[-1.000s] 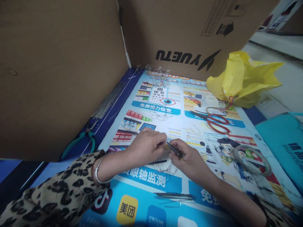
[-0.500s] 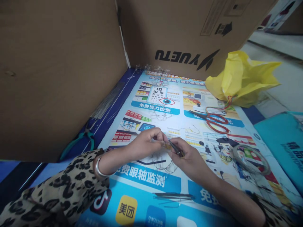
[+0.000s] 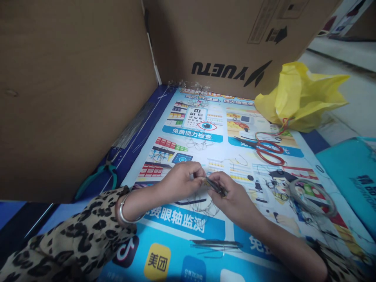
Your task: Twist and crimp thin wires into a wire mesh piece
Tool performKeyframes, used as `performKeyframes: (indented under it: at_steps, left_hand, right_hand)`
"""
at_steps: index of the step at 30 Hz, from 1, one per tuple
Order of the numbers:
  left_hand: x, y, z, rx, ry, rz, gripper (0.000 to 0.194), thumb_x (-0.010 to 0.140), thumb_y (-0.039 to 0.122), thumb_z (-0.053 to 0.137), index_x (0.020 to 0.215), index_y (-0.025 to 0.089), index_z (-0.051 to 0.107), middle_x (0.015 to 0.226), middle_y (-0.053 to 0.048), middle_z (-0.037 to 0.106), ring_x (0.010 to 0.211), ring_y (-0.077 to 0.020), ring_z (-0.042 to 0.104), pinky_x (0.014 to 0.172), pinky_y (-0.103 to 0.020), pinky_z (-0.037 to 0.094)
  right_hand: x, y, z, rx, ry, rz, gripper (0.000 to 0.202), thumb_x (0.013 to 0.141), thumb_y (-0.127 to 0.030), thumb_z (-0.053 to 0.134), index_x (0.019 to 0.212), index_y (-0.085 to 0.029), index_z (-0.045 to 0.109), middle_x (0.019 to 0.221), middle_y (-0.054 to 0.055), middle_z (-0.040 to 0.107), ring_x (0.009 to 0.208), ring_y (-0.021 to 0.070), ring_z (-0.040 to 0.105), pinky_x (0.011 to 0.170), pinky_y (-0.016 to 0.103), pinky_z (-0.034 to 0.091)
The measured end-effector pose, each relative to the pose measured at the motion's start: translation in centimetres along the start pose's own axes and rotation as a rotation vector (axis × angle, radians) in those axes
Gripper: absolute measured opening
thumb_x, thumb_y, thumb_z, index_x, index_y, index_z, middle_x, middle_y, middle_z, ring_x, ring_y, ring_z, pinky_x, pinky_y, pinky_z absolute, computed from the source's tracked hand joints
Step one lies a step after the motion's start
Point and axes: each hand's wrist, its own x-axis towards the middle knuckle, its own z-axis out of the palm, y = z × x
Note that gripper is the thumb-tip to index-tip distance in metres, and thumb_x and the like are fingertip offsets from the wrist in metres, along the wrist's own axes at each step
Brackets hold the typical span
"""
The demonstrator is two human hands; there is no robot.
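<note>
A makeshift craft workspot, by its tools and wire; whether in a home or a shop, I cannot tell. The poster, printed with eye-check pictures, covers much of the blue surface. On the poster lie red-handled scissors and a wire coil; left of it, teal-handled pliers; behind it, a cardboard panel lettered YUETU.

pliers lie left of the left hand; scissors, wire coil right.

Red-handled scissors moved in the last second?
No. The scissors lie at the same spot on the printed poster, blades still beside the same blue caption band.
</note>
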Motion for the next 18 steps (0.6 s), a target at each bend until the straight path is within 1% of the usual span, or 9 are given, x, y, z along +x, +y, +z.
performKeyframes:
  at_steps: [3, 6, 10, 18]
  left_hand:
    - [0.02, 0.17, -0.1, 0.07, 0.01, 0.01, 0.008, 0.072, 0.011, 0.048, 0.067, 0.016, 0.051, 0.073, -0.001, 0.062, 0.07, -0.0131, 0.055, 0.065, -0.025, 0.043]
    - [-0.05, 0.19, -0.17, 0.116, 0.023, 0.003, 0.008, 0.074, 0.012, 0.047, 0.073, 0.016, 0.053, 0.075, -0.001, 0.061, 0.072, -0.0138, 0.055, 0.065, -0.025, 0.043]
    - [-0.15, 0.09, -0.15, 0.141, 0.021, 0.013, 0.008, 0.075, 0.012, 0.046, 0.075, 0.016, 0.052, 0.077, -0.001, 0.061, 0.074, -0.0141, 0.055, 0.066, -0.026, 0.042]
    - [0.01, 0.3, -0.11, 0.173, 0.014, 0.017, 0.01, 0.072, 0.009, 0.046, 0.075, 0.016, 0.053, 0.075, -0.002, 0.061, 0.072, -0.0143, 0.055, 0.065, -0.026, 0.042]
  right_hand:
    - [-0.01, -0.14, -0.14, -0.005, -0.014, 0.007, 0.019, 0.071, -0.017, 0.047, 0.088, -0.024, 0.051, 0.071, -0.005, 0.056, 0.064, 0.0122, 0.052, 0.058, 0.023, 0.038]
    - [-0.03, -0.06, -0.19, 0.004, -0.016, 0.001, 0.021, 0.071, -0.017, 0.047, 0.09, -0.024, 0.051, 0.072, -0.005, 0.057, 0.065, 0.012, 0.052, 0.059, 0.023, 0.038]
    - [0.0, 0.11, -0.11, -0.002, -0.005, -0.008, 0.021, 0.072, -0.018, 0.047, 0.091, -0.024, 0.051, 0.073, -0.004, 0.057, 0.066, 0.0124, 0.053, 0.059, 0.023, 0.039]
    - [0.04, 0.15, -0.01, -0.004, -0.008, -0.021, 0.022, 0.072, -0.017, 0.047, 0.092, -0.024, 0.05, 0.073, -0.003, 0.056, 0.066, 0.0127, 0.052, 0.06, 0.024, 0.039]
